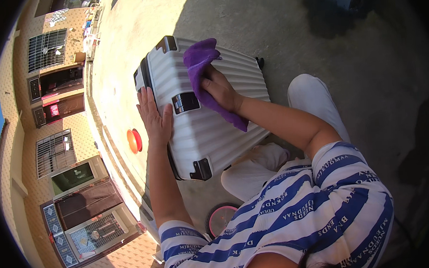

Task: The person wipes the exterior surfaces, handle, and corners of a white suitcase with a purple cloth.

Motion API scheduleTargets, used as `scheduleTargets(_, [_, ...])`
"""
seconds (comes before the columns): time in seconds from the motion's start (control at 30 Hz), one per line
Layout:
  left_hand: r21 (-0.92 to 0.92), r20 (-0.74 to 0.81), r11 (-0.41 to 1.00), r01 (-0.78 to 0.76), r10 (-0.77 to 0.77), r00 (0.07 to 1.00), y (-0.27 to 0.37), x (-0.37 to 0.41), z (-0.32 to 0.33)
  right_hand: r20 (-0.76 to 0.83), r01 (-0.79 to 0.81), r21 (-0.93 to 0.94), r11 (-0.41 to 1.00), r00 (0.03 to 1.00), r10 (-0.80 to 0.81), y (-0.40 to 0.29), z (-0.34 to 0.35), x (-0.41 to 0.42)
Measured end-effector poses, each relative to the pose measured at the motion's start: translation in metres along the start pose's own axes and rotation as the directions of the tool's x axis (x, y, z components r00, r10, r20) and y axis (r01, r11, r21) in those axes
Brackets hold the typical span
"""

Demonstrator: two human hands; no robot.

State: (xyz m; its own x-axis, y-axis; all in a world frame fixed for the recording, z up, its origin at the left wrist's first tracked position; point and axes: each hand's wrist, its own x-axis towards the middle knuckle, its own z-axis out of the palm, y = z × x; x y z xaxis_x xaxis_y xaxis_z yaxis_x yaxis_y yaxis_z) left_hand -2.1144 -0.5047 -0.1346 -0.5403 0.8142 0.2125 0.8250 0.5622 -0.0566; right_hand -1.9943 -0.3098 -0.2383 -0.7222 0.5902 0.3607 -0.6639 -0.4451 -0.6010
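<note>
A white ribbed hard-shell suitcase (218, 133) with dark corner guards and a metal latch (185, 102) stands in front of me. My right hand (221, 87) grips a purple cloth (200, 57) against its ribbed face, to the right of the latch. Part of the cloth hangs below my wrist, and my fingers are partly hidden in its folds. My left hand (154, 117) lies flat with spread fingers on the suitcase's left edge, near the dark seam, and holds nothing.
My bent knees in white trousers (313, 91) are beside the suitcase. An orange basin (134, 141) is on the concrete ground at the left. A pink-rimmed wheel (221, 220) is below the suitcase. A tiled house front (86, 142) runs along the left, and a dark wet patch (335, 8) marks the ground at upper right.
</note>
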Motion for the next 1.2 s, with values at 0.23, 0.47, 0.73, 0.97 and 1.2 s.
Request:
scheduleTargets(0.23, [-0.18, 0.129, 0.984, 0.011, 0.013, 0.992, 0.001, 0.007, 0.008, 0.221, 0.429, -0.675, 0.6, 0.894, -0.391, 0.027, 0.039, 0.063])
scheduleTargets(0.47, [-0.142, 0.137, 0.989, 0.035, -0.015, 0.99, 0.027, 0.012, -0.006, 0.017, 0.114, -0.613, 0.782, 0.991, -0.131, 0.071, -0.018, 0.021])
scheduleTargets(0.73, [-0.18, 0.122, 0.979, 0.098, -0.077, 0.99, 0.041, 0.015, -0.015, -0.246, -0.25, -0.589, 0.768, 0.961, 0.125, 0.143, -0.093, -0.008])
scheduleTargets(0.97, [-0.168, 0.128, 0.962, 0.216, -0.196, 0.972, 0.05, 0.013, -0.009, -0.527, -0.598, -0.51, 0.618, 0.785, 0.325, 0.234, -0.195, -0.046])
scheduleTargets(1.2, [-0.145, 0.098, 0.923, 0.356, -0.344, 0.934, 0.053, 0.002, -0.019, -0.669, -0.77, -0.372, 0.518, 0.61, 0.426, 0.315, -0.275, -0.082])
